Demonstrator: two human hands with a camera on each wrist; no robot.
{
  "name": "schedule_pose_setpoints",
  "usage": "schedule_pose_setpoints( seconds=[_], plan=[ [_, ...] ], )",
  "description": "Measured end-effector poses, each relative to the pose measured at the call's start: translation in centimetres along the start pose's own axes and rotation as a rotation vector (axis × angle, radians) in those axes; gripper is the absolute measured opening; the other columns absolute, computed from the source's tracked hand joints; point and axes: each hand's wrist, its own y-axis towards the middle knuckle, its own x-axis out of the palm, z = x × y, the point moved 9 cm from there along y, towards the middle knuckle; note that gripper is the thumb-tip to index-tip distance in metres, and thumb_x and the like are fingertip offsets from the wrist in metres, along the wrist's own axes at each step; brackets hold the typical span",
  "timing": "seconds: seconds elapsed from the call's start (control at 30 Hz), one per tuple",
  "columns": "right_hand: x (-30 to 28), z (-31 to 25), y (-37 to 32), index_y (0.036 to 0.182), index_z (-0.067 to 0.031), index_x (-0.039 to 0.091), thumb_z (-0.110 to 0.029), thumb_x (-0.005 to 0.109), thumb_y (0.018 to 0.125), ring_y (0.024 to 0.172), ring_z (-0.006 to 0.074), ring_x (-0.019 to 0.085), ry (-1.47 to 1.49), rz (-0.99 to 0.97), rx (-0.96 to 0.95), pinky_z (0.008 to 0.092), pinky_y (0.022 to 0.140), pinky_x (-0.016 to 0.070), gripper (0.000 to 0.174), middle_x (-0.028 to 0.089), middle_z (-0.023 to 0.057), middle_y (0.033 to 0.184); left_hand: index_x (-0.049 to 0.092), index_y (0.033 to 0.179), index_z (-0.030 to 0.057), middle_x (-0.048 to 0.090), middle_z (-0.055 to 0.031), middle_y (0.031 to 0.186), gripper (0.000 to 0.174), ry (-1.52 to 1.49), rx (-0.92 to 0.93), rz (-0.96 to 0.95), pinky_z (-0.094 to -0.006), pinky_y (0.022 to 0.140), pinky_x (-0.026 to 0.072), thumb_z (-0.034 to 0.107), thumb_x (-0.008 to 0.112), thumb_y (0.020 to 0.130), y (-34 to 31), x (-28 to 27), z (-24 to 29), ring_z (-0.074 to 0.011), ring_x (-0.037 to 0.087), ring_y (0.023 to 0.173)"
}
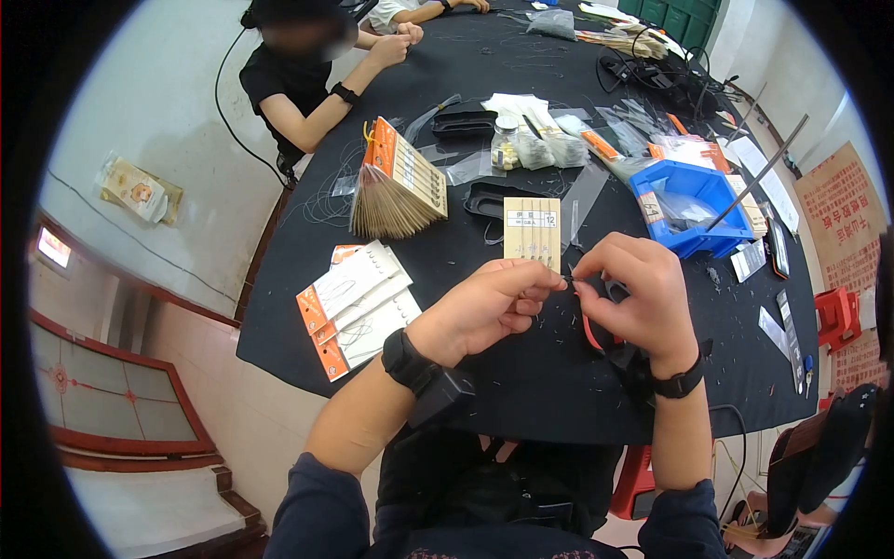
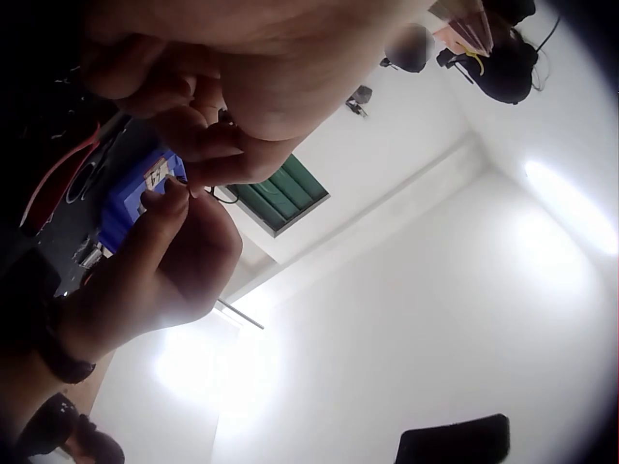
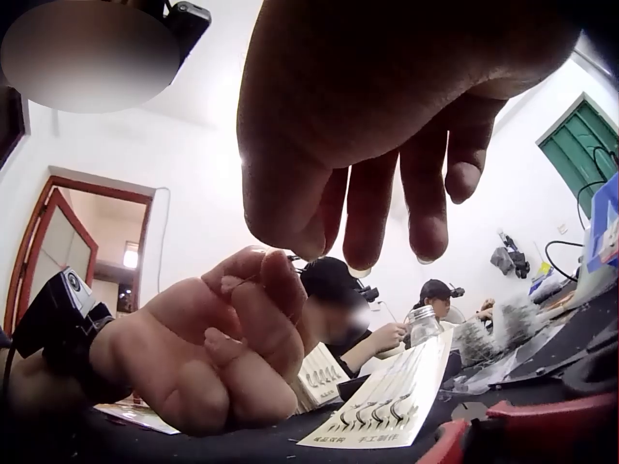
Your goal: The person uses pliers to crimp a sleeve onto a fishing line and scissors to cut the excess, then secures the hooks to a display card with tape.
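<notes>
My left hand (image 1: 489, 303) pinches a thin fishing line (image 3: 250, 281) between thumb and forefinger, its other fingers curled in. Fingertip to fingertip with it, my right hand (image 1: 638, 284) pinches at the same spot, its other fingers loosely bent. A tiny dark piece shows between the fingertips; cannot tell whether it is a hook. Just beyond them lies a cream card (image 1: 532, 224) with several hooks (image 3: 379, 414) and their lines fixed along it. Partly under the right hand is a red-handled tool (image 1: 589, 333), its working end hidden.
Hook cards with orange ends (image 1: 358, 312) lie left, near a fanned stack of cards (image 1: 400, 191). A blue bin (image 1: 691, 233) holding plastic bags and a rod stands right. Behind are a glass jar (image 1: 505, 144) and plastic packets. Another person (image 1: 303, 88) sits across the table.
</notes>
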Motion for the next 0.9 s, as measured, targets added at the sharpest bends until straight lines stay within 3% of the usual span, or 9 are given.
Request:
schedule_pose_setpoints(
  seconds=[0.3, 0.4, 0.6, 0.8, 0.9],
  plan=[
    [0.04, -0.21, 0.02, 0.073, -0.0100, 0.060, -0.008, 0.071, 0.065, 0.061, 0.0232, 0.058, -0.015, 0.002, -0.018, 0.0330, 0.054, 0.0418, 0.014, 0.057, 0.0033, 0.068, 0.060, 0.091, 0.0067, 0.041, 0.0082, 0.072, 0.009, 0.005, -0.014, -0.006, -0.0177, 0.052, 0.0277, 0.016, 0.062, 0.090, 0.11, -0.10, -0.36, -0.0010, 0.036, 0.061],
    [0.05, -0.33, 0.05, 0.072, -0.0098, 0.059, -0.008, 0.071, 0.065, 0.061, 0.0230, 0.057, -0.025, 0.000, -0.023, 0.0330, 0.054, 0.0417, 0.014, 0.057, 0.0031, 0.068, 0.057, 0.082, 0.0113, 0.040, 0.0099, 0.068, 0.009, -0.023, -0.014, 0.022, -0.0178, 0.048, 0.0234, 0.013, 0.065, 0.087, 0.18, -0.03, -0.42, 0.0001, 0.034, 0.057],
    [0.13, -0.46, -0.09, 0.068, -0.0098, 0.057, -0.008, 0.071, 0.063, 0.060, 0.0226, 0.056, -0.049, 0.003, -0.030, 0.0328, 0.054, 0.0412, 0.015, 0.057, 0.0026, 0.067, 0.058, 0.082, 0.0111, 0.040, 0.0098, 0.068, 0.009, -0.021, -0.024, 0.017, -0.0179, 0.048, 0.0238, 0.013, 0.065, 0.087, 0.26, -0.06, -0.59, -0.0002, 0.033, 0.057],
    [0.29, -0.72, -0.16, 0.065, -0.0097, 0.053, -0.008, 0.071, 0.062, 0.058, 0.0223, 0.055, -0.098, 0.009, -0.055, 0.0327, 0.054, 0.0400, 0.018, 0.056, 0.0026, 0.066, 0.058, 0.082, 0.0103, 0.040, 0.0095, 0.068, 0.009, -0.022, -0.034, 0.016, -0.0175, 0.048, 0.0241, 0.014, 0.065, 0.087, 0.22, 0.11, -0.75, -0.0003, 0.033, 0.057],
    [0.50, -0.81, -0.21, 0.065, -0.0097, 0.052, -0.008, 0.070, 0.062, 0.058, 0.0223, 0.055, -0.098, -0.007, -0.060, 0.0327, 0.054, 0.0397, 0.018, 0.055, 0.0029, 0.065, 0.061, 0.090, 0.0043, 0.041, 0.0083, 0.069, 0.012, -0.004, -0.030, -0.016, -0.0176, 0.050, 0.0263, 0.016, 0.062, 0.091, 0.28, 0.01, -0.69, -0.0011, 0.036, 0.059]
  ],
)
